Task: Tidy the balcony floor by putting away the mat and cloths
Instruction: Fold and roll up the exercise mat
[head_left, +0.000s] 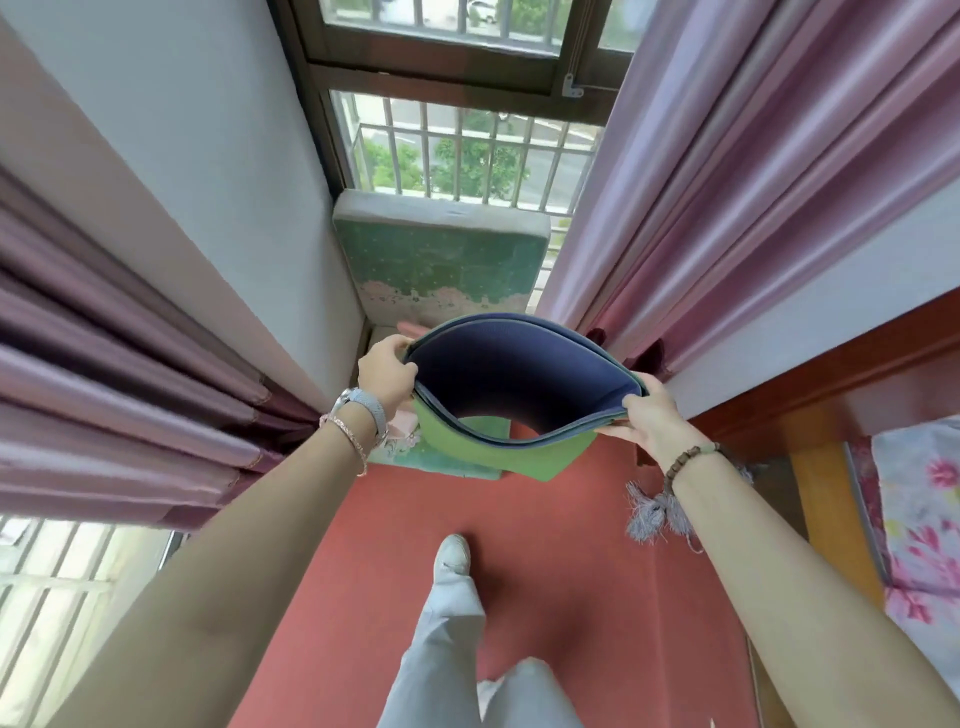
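Both outstretched, left hand (387, 371), right hand (649, 418) pinch mat (519, 364).

Green outside, dark navy inside on the folded mat (519, 384) between the left hand (387, 371) and right hand (649, 415). Beyond the hands, teal with tiny white dots and a pink flowered band on the cushion (441, 260). Below them, brick red on the floor (545, 519). Mauve-pink on the curtains (753, 182) at either side. Right of the right hand, pale blue with pink blossoms on the bedding (924, 509).
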